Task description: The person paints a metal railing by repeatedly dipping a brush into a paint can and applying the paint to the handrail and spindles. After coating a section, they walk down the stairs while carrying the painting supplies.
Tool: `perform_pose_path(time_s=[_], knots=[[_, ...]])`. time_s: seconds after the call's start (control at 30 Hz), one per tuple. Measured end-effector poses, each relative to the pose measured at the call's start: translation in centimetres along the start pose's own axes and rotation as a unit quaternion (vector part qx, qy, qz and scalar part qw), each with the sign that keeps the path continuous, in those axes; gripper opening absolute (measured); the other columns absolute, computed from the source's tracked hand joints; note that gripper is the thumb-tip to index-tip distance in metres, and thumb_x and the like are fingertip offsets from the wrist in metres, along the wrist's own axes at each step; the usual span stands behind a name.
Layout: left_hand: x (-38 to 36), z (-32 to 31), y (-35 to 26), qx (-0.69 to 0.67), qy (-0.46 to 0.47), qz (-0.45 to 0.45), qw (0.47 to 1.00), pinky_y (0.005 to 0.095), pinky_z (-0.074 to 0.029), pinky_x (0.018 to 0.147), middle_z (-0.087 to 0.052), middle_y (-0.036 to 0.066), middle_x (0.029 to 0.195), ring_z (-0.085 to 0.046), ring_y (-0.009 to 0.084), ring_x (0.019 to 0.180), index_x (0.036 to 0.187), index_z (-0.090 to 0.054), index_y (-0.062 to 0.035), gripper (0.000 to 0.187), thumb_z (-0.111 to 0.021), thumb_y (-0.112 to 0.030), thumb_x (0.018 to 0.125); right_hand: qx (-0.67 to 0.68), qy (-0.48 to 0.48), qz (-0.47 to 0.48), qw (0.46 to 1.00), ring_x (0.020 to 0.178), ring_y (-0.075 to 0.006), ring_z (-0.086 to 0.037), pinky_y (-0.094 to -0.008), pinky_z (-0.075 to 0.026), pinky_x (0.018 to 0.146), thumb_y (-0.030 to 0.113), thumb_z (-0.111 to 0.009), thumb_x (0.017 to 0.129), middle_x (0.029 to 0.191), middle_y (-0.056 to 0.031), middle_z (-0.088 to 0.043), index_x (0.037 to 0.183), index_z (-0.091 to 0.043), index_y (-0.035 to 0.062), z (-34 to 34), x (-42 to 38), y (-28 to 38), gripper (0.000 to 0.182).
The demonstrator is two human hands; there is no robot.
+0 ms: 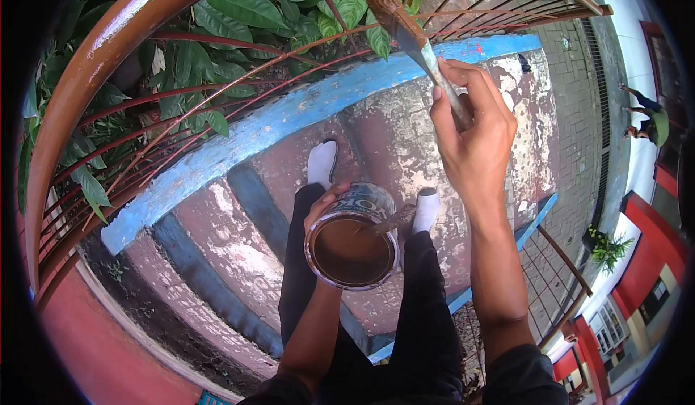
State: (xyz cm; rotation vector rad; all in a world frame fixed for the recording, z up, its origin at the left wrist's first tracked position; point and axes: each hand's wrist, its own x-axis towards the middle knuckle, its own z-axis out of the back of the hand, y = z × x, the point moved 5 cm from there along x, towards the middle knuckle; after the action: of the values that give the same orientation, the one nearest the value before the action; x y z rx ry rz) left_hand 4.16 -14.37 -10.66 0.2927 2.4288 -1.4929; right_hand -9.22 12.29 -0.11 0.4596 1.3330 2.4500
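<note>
My right hand [481, 126] is closed round the handle of a paintbrush [409, 32], whose bristles are coated in brown paint. The brush is raised toward the railing and overlaps its bars in this view. Lower down, my left hand [322, 206] grips a paint can [362, 199] by its side, fingers wrapped round the wall. Brown paint [351, 249] fills part of the can, and a paint-smeared stick [394, 220] leans out over its rim. A brown metal railing [61, 144] with thin bars curves along the left and top.
Worn steps [239, 224] with blue edges lie below me, my white-socked feet [323, 162] on them. A blue kerb [289, 101] borders leafy plants [242, 7] behind the bars. Another railing [554, 275] stands at right. A person [655, 123] is on the far walkway, near a potted plant [608, 249].
</note>
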Motion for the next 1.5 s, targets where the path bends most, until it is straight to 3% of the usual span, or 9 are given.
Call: perform_pose_path(time_s=[0.2,0.6,0.8,0.87,0.97,1.03,1.17,1.23,1.5], knots=[[-0.3,2.8,2.1,-0.072,-0.073,0.129,0.986,0.0482,-0.058,0.114,-0.062,0.027,0.146,-0.062,0.0391,0.139,0.141,-0.061,-0.0071,0.035,-0.064,-0.007,0.106,-0.048,-0.044,-0.021,0.998,0.067,-0.0140,-0.062,-0.0300,-0.051,0.059,0.004,-0.072,0.099,0.105,-0.0114,-0.078,0.116,-0.076,-0.0009,1.5,2.1,-0.5,0.019],[-0.1,0.0,-2.3,0.083,0.025,-0.135,0.987,0.0493,-0.056,0.116,-0.060,0.027,0.148,-0.061,0.0388,0.139,0.143,-0.059,-0.0047,0.039,-0.068,-0.010,0.105,0.010,-0.057,0.084,0.995,0.079,-0.0320,-0.071,-0.0385,-0.056,0.069,0.002,-0.073,0.095,0.103,-0.0176,-0.073,0.115,-0.074,-0.0027,-3.2,1.7,3.9,0.020],[-0.2,3.4,-1.0,-0.054,-0.090,0.049,0.993,0.0495,-0.059,0.113,-0.065,0.027,0.143,-0.064,0.0394,0.137,0.138,-0.062,-0.0039,0.030,-0.059,-0.013,0.110,0.020,-0.066,0.088,0.994,0.085,-0.0365,-0.070,-0.0405,-0.057,0.075,-0.002,-0.073,0.092,0.103,-0.0180,-0.069,0.116,-0.073,-0.0032,-4.7,0.0,6.0,0.024],[-0.9,0.8,-4.8,0.359,0.027,-0.227,0.905,0.0471,-0.046,0.122,-0.056,0.022,0.149,-0.058,0.0341,0.139,0.158,-0.032,-0.0025,0.110,-0.097,-0.039,0.076,0.018,-0.062,0.074,0.995,0.088,-0.0358,-0.070,-0.0403,-0.057,0.076,-0.004,-0.073,0.091,0.104,-0.0181,-0.068,0.116,-0.073,-0.0032,-4.9,-0.7,6.6,0.026],[-1.3,2.9,-4.4,0.360,0.017,-0.219,0.907,0.0490,-0.044,0.123,-0.053,0.021,0.151,-0.056,0.0351,0.141,0.160,-0.029,-0.0043,0.116,-0.097,-0.042,0.074,0.015,-0.069,0.095,0.993,0.090,-0.0341,-0.070,-0.0393,-0.057,0.078,-0.005,-0.073,0.090,0.106,-0.0175,-0.068,0.116,-0.073,-0.0037,-5.1,-1.7,7.2,0.026],[-1.8,4.9,-3.8,0.362,0.004,-0.210,0.908,0.0509,-0.042,0.125,-0.050,0.020,0.154,-0.053,0.0362,0.144,0.161,-0.026,-0.0061,0.121,-0.098,-0.044,0.072,-0.017,-0.049,0.091,0.994,0.080,-0.0098,-0.059,-0.0239,-0.047,0.063,-0.009,-0.070,0.097,0.104,-0.0105,-0.063,0.123,-0.073,-0.0068,-5.5,-2.3,7.1,0.026],[-2.1,7.1,-3.4,0.365,-0.015,-0.204,0.908,0.0537,-0.040,0.127,-0.045,0.019,0.157,-0.050,0.0378,0.147,0.164,-0.022,-0.0089,0.128,-0.099,-0.048,0.068,0.001,-0.050,0.097,0.994,0.082,-0.0105,-0.060,-0.0242,-0.047,0.065,-0.011,-0.071,0.094,0.104,-0.0108,-0.063,0.122,-0.073,-0.0070,-5.5,-2.8,6.8,0.028],[-2.2,7.3,-3.3,0.373,-0.013,-0.195,0.907,0.0545,-0.041,0.126,-0.045,0.019,0.157,-0.050,0.0384,0.147,0.164,-0.022,-0.0097,0.129,-0.099,-0.047,0.068,0.015,-0.042,0.092,0.995,0.091,-0.0306,-0.071,-0.0357,-0.057,0.078,-0.011,-0.075,0.086,0.107,-0.0159,-0.069,0.116,-0.072,-0.0049,-5.2,-2.7,6.8,0.031],[-2.1,6.9,-3.5,0.381,-0.012,-0.197,0.903,0.0536,-0.040,0.127,-0.045,0.019,0.157,-0.049,0.0377,0.148,0.164,-0.022,-0.0094,0.129,-0.099,-0.047,0.068,0.044,0.009,0.094,0.995,0.086,-0.0271,-0.071,-0.0345,-0.056,0.073,-0.007,-0.074,0.090,0.102,-0.0154,-0.068,0.116,-0.073,-0.0039,-4.7,-1.5,6.5,0.026]])
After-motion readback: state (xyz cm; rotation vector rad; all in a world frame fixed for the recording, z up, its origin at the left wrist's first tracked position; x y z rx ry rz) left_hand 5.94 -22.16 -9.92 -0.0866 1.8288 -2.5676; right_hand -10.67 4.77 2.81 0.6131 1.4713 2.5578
